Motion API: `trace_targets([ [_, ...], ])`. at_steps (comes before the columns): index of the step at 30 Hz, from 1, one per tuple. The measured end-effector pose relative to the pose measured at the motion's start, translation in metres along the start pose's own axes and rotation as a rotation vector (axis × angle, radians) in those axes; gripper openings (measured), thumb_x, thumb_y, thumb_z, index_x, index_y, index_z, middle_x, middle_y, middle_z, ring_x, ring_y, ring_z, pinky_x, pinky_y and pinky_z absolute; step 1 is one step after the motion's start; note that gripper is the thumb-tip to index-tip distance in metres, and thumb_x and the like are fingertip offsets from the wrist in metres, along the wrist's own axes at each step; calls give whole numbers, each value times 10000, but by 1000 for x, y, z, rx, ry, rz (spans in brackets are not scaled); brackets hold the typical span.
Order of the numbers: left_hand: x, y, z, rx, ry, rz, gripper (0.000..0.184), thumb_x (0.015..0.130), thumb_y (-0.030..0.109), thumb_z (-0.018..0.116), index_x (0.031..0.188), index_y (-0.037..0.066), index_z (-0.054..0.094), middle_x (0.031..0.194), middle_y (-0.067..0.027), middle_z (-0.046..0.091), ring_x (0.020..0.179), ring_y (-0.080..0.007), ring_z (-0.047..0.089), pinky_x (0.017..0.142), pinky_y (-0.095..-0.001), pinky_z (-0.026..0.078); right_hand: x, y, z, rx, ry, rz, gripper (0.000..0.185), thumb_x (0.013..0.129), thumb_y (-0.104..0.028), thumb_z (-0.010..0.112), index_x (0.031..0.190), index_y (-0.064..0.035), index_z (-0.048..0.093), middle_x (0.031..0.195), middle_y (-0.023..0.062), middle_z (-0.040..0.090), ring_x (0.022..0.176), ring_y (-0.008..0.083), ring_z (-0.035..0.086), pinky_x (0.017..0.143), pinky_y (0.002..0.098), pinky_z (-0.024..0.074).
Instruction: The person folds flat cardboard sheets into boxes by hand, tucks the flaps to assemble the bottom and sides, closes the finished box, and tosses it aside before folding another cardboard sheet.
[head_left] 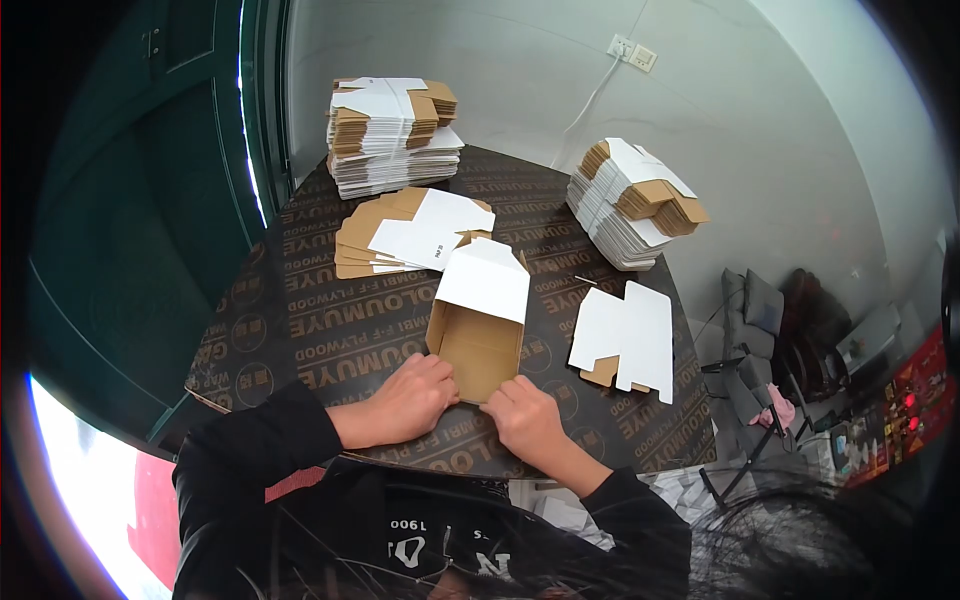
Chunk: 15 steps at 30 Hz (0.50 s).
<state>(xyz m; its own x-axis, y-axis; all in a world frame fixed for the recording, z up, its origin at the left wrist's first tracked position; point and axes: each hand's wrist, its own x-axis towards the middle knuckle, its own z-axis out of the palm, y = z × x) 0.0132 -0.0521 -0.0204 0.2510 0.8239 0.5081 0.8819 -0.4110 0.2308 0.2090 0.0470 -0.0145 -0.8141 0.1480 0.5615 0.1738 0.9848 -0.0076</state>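
A partly folded cardboard box point(478, 345) lies in front of me on the table, brown inside, with its white lid point(486, 281) raised at the far side. My left hand point(412, 402) has its fingers closed on the near left corner of the box. At the near right corner, my right hand point(525, 418) pinches the edge. The fingertips of both hands partly hide the near edge. Beyond the box are several fanned flat box blanks point(410, 230), white and brown. A single flat blank point(628, 340) lies to the right.
Two tied stacks of folded boxes stand toward the back, a left stack point(392, 140) and a right stack point(635, 205). A thin pen-like object point(586, 281) lies near the right blank. The dark plywood table point(330, 330) has a curved edge. A wall socket point(621, 47) has a cable plugged in.
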Motion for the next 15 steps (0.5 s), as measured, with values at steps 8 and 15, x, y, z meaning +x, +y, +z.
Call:
trace_targets([
  [8,14,2,-3,17,-160,-190,77,796,107,587,778,33,594,817,-97,568,792,-255,518,748,-353,411,5,-11,1,41,-56,414,152,843,-149,612,755,-27,594,731,105,594,652,290,574,583,369,467],
  [15,5,23,-16,101,-47,-52,147,825,133,586,832,-11,617,950,-191,575,909,-315,523,807,-398,423,15,-9,-5,88,-324,620,237,847,-204,619,730,1,606,748,145,634,630,364,593,574,421,471],
])
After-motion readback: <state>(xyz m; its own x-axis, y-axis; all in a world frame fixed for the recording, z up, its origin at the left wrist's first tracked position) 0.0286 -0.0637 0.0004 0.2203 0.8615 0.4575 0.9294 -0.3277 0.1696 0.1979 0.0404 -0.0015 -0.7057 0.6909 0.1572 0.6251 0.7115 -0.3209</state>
